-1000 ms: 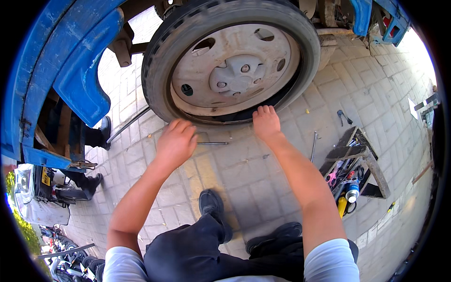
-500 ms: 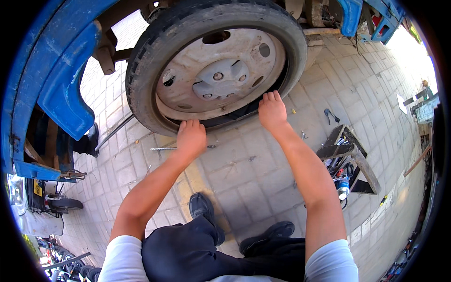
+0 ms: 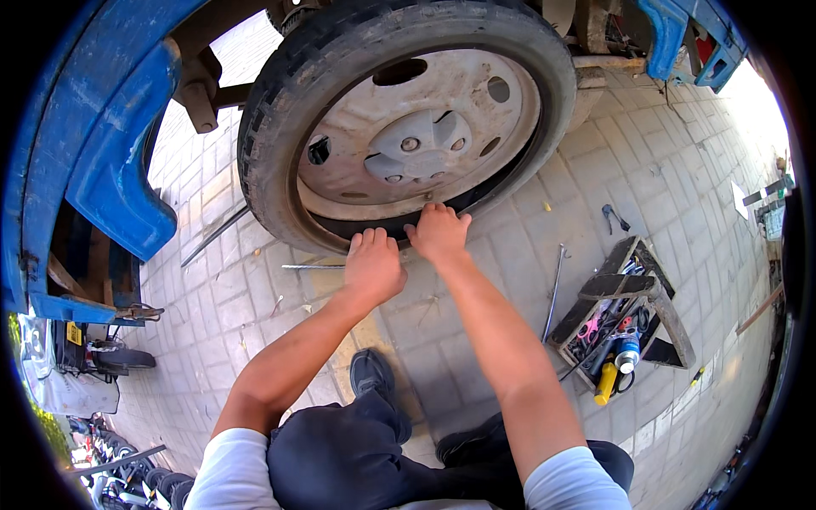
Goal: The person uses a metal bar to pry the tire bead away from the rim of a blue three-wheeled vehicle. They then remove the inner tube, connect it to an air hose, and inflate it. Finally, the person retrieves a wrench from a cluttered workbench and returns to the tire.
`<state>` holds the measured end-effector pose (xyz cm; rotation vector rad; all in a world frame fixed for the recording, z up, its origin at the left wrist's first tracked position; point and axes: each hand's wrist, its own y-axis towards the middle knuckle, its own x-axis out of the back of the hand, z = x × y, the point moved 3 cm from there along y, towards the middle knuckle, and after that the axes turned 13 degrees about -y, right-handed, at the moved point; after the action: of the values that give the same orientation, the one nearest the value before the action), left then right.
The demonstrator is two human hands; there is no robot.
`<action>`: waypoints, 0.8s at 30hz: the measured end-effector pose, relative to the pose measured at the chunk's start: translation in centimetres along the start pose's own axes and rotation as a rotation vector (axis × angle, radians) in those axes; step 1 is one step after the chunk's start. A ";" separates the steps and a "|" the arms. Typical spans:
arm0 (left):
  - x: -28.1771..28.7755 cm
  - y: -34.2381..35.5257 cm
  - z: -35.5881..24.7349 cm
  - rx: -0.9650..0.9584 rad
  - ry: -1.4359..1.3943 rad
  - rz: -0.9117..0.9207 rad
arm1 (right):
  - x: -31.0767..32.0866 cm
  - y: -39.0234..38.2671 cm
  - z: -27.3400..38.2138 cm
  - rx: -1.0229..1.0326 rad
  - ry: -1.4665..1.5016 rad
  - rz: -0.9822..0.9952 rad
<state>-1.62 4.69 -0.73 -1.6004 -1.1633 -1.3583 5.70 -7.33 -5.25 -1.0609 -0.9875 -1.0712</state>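
Note:
A worn black tyre (image 3: 269,161) stands on a vehicle at the top, around a rusty pale steel wheel rim (image 3: 327,183). Along the bottom, the tyre's inner edge sits away from the rim and a dark gap shows between them. My left hand (image 3: 376,265) is closed with its fingers hooked over that lower edge. Close by on its right, my right hand (image 3: 440,233) also has its fingers curled over the edge, just under the small valve on the rim; its thumb sticks out to the left. The fingertips of both hands are partly hidden in the gap.
A wooden tool box (image 3: 633,293) with pliers, a spray can (image 3: 627,350) and a yellow-handled tool (image 3: 606,382) stands at right. Metal rods (image 3: 554,289) lie on the paving. Blue vehicle bodywork (image 3: 119,187) hangs at left; a parked motorcycle (image 3: 110,357) is beyond.
My right hand has slid left along the tyre's lower edge, close to my left hand. The view has shifted a little, and more of the tool box shows.

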 end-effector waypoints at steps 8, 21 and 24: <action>0.9 -0.6 -0.1 -0.005 0.015 -0.018 | 0.3 0.9 0.6 -0.014 0.122 0.439; 1.6 -2.0 1.0 -0.102 0.116 -0.069 | 5.5 -5.2 0.7 0.240 0.726 -0.188; 2.2 -2.7 1.8 -0.169 0.146 -0.105 | 7.1 -6.0 -0.6 0.333 0.686 -0.090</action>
<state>-3.53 7.70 1.06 -1.5442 -1.0820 -1.6505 1.34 -10.06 2.50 -0.3296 -0.6207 -1.1779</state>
